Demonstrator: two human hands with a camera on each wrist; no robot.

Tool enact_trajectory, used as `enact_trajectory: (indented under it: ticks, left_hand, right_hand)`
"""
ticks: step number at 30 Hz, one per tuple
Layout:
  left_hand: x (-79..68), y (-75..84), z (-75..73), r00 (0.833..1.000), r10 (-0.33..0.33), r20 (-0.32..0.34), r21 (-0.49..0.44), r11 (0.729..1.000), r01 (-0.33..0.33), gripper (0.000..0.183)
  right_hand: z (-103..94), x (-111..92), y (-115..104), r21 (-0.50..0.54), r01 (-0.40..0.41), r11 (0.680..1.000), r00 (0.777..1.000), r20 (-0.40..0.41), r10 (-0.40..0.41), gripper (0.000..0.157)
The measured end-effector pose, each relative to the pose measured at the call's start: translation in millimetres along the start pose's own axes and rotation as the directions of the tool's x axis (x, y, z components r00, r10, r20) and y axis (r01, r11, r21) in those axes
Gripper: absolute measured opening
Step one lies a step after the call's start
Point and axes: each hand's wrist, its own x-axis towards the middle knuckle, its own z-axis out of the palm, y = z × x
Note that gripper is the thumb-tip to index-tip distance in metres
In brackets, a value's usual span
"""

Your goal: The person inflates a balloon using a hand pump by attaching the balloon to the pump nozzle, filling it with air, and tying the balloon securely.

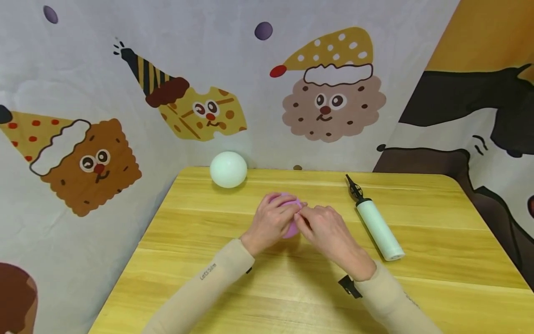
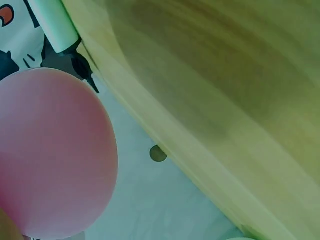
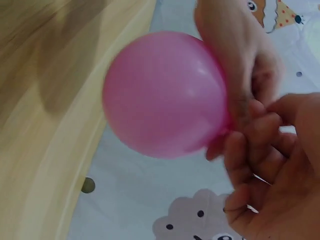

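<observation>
A round, inflated pink balloon [image 3: 165,95] is between my two hands, above the table. With fingers curled at its neck, my left hand [image 1: 271,220] grips it from the left. My right hand [image 1: 329,229] comes in from the other side, thumb and fingertips pinching at the balloon's neck close to the left fingers. In the head view both hands cover much of the balloon; the right wrist view shows its body full and smooth. The neck itself is mostly hidden among the fingers.
A pale mint balloon [image 1: 228,170] sits at the table's back left edge. To the right lies a mint hand pump [image 1: 379,229] with a black nozzle pointing backward. The wooden table [image 1: 187,218] meets a cloth backdrop [image 1: 267,116] printed with cartoon snacks.
</observation>
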Motion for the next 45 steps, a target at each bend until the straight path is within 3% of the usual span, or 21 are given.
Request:
enact_trajectory:
  ticks: [3,5,7,9,11,12,13,17,18,19,21,27,32,36,45]
  left_hand:
    - [-3.6,-0.4,1.0,1.000,-0.022,-0.004,-0.074,0.997,0.022,0.021]
    - [-5.8,-1.1,1.2,0.998,-0.069,0.014,-0.165,0.984,0.070,0.021]
    - [-7.6,-1.7,0.7,0.989,-0.142,0.050,-0.282,0.948,0.150,0.020]
    - [-8.2,-2.1,-0.5,0.970,-0.216,0.110,-0.396,0.886,0.242,0.020]
    - [-7.5,-1.8,-2.2,0.938,-0.287,0.197,-0.510,0.787,0.348,0.021]
    - [-6.7,-1.4,-3.2,0.916,-0.315,0.248,-0.566,0.720,0.400,0.022]
    - [-5.7,-0.8,-4.2,0.891,-0.335,0.305,-0.616,0.644,0.453,0.023]
    - [-3.5,1.4,-8.6,0.781,-0.361,0.509,-0.734,0.291,0.613,0.027]
    - [-3.6,1.6,-9.2,0.762,-0.353,0.542,-0.743,0.222,0.632,0.028]
    - [-3.6,1.7,-10.3,0.747,-0.344,0.569,-0.746,0.166,0.645,0.029]
    - [-3.3,1.6,-11.5,0.739,-0.319,0.593,-0.756,0.095,0.648,0.030]
    - [-3.0,-0.4,-11.5,0.760,-0.232,0.606,-0.782,-0.002,0.623,0.036]
    - [-3.6,-1.4,-11.0,0.753,-0.201,0.626,-0.775,-0.058,0.629,0.040]
    - [-3.3,-1.5,-12.7,0.743,-0.190,0.642,-0.764,-0.075,0.641,0.040]
    - [-1.8,-1.5,-10.9,0.732,-0.187,0.655,-0.753,-0.081,0.653,0.037]
  right_hand:
    - [-7.9,0.3,2.2,0.045,-0.046,0.998,0.996,0.078,0.043,0.026]
    - [-14.5,-0.1,6.2,0.080,-0.100,0.992,0.990,0.105,0.092,0.022]
    - [-20.8,-0.7,11.8,0.115,-0.155,0.981,0.984,0.100,0.144,0.018]
    - [-25.6,-0.9,18.3,0.148,-0.196,0.969,0.979,0.080,0.186,0.018]
    - [-26.9,-0.9,25.0,0.176,-0.216,0.960,0.976,0.064,0.208,0.020]
    - [-26.7,-0.7,28.2,0.193,-0.218,0.956,0.976,0.064,0.210,0.021]
    - [-26.5,-0.7,30.9,0.215,-0.218,0.952,0.976,0.069,0.208,0.022]
    - [-19.9,-0.9,38.9,0.316,-0.221,0.923,0.974,0.121,0.191,0.024]
    - [-18.3,-1.0,39.9,0.343,-0.220,0.913,0.974,0.132,0.185,0.023]
    - [-16.6,-1.1,40.3,0.365,-0.221,0.905,0.973,0.144,0.179,0.023]
    - [-12.8,-1.3,40.6,0.399,-0.225,0.889,0.972,0.162,0.173,0.022]
    - [-8.3,-3.1,38.6,0.479,-0.224,0.849,0.971,0.188,0.150,0.022]
    - [-9.3,-5.6,37.7,0.534,-0.211,0.819,0.975,0.179,0.134,0.019]
    - [-10.3,-5.4,35.7,0.520,-0.181,0.835,0.980,0.162,0.112,0.017]
    - [-13.3,-2.5,32.1,0.435,-0.200,0.878,0.978,0.145,0.151,0.012]
